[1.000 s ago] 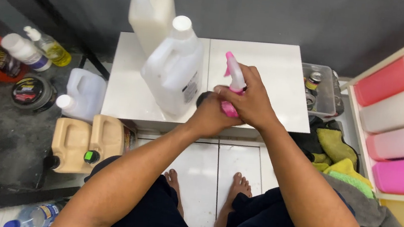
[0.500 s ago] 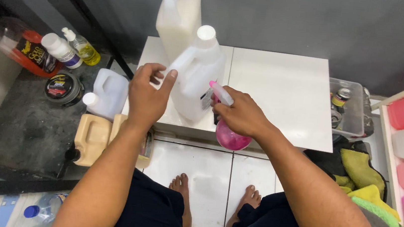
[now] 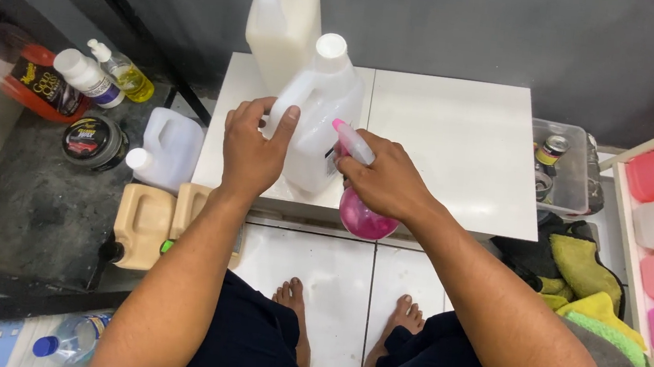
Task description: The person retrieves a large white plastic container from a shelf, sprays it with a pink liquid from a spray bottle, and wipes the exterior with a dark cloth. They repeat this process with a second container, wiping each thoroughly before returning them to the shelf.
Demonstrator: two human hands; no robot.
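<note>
Right hand point(image 3: 382, 180) grips the light, smooth pink spray bottle point(image 3: 362, 215) by its neck; open left hand point(image 3: 253, 150) touches the heavy-looking white jug point(image 3: 319, 118) near its handle.

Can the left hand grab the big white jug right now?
Probably yes. The left hand is open and already at the white jug on the white table, with nothing between them; the right hand holds the pink spray bottle.

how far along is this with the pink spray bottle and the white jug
Done: the pink spray bottle has its sprayer fitted, and the right hand grips its neck. In hand: the left hand rests on the white jug standing on the white table. Left: the jug's cap is on, so no pouring shows.
</note>
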